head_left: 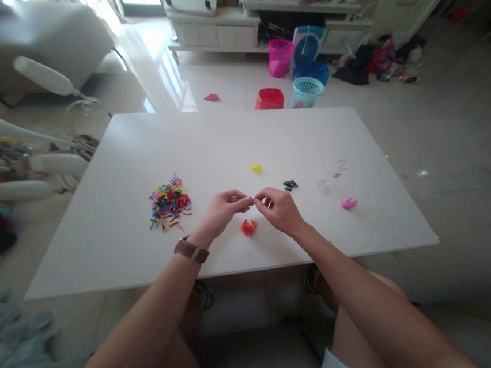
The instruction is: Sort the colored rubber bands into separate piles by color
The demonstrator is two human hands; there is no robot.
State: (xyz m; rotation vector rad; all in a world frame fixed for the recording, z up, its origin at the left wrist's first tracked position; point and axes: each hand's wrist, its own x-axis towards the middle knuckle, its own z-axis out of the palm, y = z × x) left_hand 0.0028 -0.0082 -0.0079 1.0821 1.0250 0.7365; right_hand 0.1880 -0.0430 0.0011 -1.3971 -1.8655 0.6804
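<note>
My left hand (226,208) and my right hand (279,208) meet fingertip to fingertip above the white table (224,140). Both are pinched shut on something too small to make out. Just below them lies a small red bunch of bands (248,227). A mixed pile of coloured bands (168,205) sits to the left of my left hand. A yellow bunch (255,168) lies beyond the hands, a black bunch (289,185) right of them, and a pink bunch (348,203) further right. A brown watch strap is on my left wrist.
Two small clear round objects (335,173) lie near the black bunch. On the floor beyond the table stand a red box (269,98), a pink basket (281,57) and a blue basket (306,91). A drying rack (26,164) is at the left.
</note>
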